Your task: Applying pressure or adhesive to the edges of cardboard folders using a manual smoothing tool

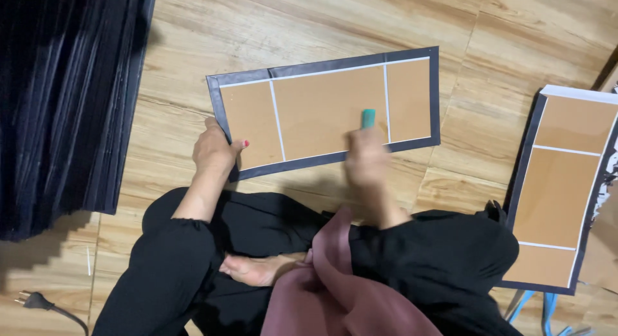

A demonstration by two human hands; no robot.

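The flat board (322, 111) is tan-brown, crossed by thin white lines and edged in dark navy. The tool (367, 118) on it is teal. A second board (560, 188) shows the same colours. The floor (528, 46) is pale, streaky wood-grain.

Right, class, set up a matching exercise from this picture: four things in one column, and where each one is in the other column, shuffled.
Things:
1. teal tool
2. left hand
3. dark stack
4. plug

Places:
A. bottom left corner, on the wooden floor
B. gripping the lower left corner of the flat board
C. along the left edge of the view
D. held in the right hand, on the board

Pairs: 1-D, 2-B, 3-C, 4-A
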